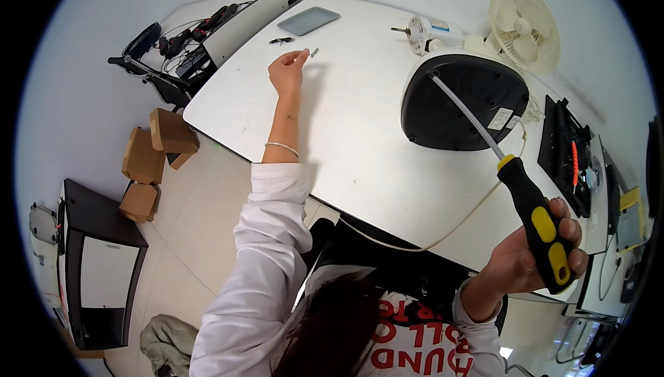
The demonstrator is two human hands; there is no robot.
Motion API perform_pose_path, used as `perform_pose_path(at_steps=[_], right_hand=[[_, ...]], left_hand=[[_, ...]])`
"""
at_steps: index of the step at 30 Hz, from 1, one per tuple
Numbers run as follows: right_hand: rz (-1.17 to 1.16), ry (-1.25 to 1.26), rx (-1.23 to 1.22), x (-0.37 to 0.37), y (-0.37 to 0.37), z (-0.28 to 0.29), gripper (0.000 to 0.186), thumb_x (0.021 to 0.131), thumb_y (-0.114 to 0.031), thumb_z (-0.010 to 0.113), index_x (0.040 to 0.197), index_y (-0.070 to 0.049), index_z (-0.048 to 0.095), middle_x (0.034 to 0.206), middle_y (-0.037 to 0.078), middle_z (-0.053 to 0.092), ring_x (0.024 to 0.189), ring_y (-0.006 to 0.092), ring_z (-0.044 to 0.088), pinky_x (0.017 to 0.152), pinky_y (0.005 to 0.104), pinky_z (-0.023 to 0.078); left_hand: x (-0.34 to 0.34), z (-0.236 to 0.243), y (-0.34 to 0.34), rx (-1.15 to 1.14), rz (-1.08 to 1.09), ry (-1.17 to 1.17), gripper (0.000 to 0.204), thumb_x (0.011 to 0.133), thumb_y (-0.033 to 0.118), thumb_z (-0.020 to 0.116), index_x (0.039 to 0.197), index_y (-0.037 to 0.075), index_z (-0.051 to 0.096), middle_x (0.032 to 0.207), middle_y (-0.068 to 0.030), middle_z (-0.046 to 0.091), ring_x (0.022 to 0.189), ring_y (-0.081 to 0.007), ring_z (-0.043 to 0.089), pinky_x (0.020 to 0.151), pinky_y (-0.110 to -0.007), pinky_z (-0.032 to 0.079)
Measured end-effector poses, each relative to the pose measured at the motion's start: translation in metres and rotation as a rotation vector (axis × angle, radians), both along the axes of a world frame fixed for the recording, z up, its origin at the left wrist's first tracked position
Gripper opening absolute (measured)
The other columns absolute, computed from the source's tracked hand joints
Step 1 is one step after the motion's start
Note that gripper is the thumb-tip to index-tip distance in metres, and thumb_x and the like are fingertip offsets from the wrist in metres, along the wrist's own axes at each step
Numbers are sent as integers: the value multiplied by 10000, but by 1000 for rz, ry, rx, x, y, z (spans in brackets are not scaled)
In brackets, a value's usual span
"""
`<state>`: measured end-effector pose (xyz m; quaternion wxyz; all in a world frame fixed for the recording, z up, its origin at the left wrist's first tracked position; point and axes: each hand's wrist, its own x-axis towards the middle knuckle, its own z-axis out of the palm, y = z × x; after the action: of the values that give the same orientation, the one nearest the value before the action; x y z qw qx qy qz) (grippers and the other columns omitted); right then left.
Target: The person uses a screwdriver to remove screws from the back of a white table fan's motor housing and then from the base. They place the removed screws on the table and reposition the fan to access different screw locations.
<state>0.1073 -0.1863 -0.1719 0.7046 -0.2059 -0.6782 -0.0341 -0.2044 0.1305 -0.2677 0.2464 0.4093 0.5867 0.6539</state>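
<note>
My right hand [529, 256] is wrapped round the black and yellow handle of a screwdriver [531, 204]. Its long metal shaft reaches up to the far-left corner of a fan base [465, 104], whose black underside faces me; whether the tip touches cannot be told. Several recessed holes and a white label show on that underside. Farther off on the left, my left hand [286, 72] has its fingertips pinched together over the white table [366, 135]. Small metal screws [315, 52] lie right beside those fingertips. Anything inside the pinch is too small to make out.
Behind the base are a white fan motor [432, 32] and a cream fan head [523, 25]. A grey tray [309, 21] and a short black cable [281, 41] lie at the far left. A white cord [467, 218] crosses the near edge. An open black tool case [568, 155] sits right.
</note>
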Motion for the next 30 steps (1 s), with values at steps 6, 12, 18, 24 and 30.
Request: perform_pose_path(at_steps=[6, 12, 18, 24, 30], right_hand=[[-10, -113, -42, -4, 4, 6, 557, 744, -194, 734, 1202, -230, 420, 1164, 44, 526, 1071, 287, 535, 866, 358, 499], [-18, -123, -58, 0, 10, 5, 583, 729, -168, 744, 1204, -222, 410, 1146, 55, 514, 1027, 279, 544, 823, 312, 519], [-60, -36, -81, 2, 10, -2, 521, 760, -303, 732, 1191, -246, 445, 1143, 21, 560, 1067, 263, 551, 935, 430, 431], [-137, 145, 60, 14, 1, -6, 468, 802, -328, 678, 1192, -248, 433, 1195, 9, 530, 1155, 282, 492, 999, 465, 403], [-373, 190, 154, 34, -10, -1, 389, 871, -296, 596, 1197, -193, 411, 1207, 60, 509, 1183, 292, 475, 1039, 493, 362]], left_hand=[[16, -9, 5, -275, -89, 469, 162, 690, 265, 747, 774, 130, 719, 748, -14, 682, 691, -153, 633, 623, -295, 478], [29, -1, -4, -335, -143, 654, 139, 689, 250, 739, 744, 125, 708, 771, -5, 684, 722, -160, 641, 624, -303, 484], [26, 3, -4, -362, -204, 694, 208, 703, 278, 735, 846, 129, 702, 823, -7, 687, 763, -166, 643, 671, -298, 486], [5, 4, 3, -230, -280, 445, 293, 775, 355, 676, 902, 91, 692, 858, -46, 688, 788, -197, 646, 702, -328, 485], [29, 29, -8, 373, 22, 357, 219, 862, 232, 584, 952, 43, 649, 847, -74, 663, 737, -159, 614, 674, -300, 471]])
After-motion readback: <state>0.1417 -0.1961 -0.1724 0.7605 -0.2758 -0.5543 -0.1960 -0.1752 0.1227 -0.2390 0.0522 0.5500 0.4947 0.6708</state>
